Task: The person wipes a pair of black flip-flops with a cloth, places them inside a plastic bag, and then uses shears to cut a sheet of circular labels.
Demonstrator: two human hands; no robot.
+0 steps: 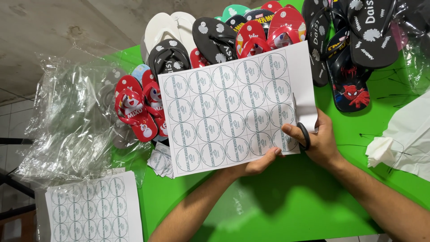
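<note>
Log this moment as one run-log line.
left hand: holds label sheet at bottom edge | right hand: scissors cutting sheet's right side | green table | flip-flops behind

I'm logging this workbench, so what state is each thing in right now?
Sticker sheet: held up, being cut along its right column.
Scissors: in the right hand, blade in the sheet.
Left hand: grips the sheet's bottom edge.
Right hand: fingers through the scissor handle.
Second sheet: flat, uncut, at the table corner.
Cut stickers: loose pile.
Sandals: heaped on the table.
Plastic bags: empty, crumpled.
</note>
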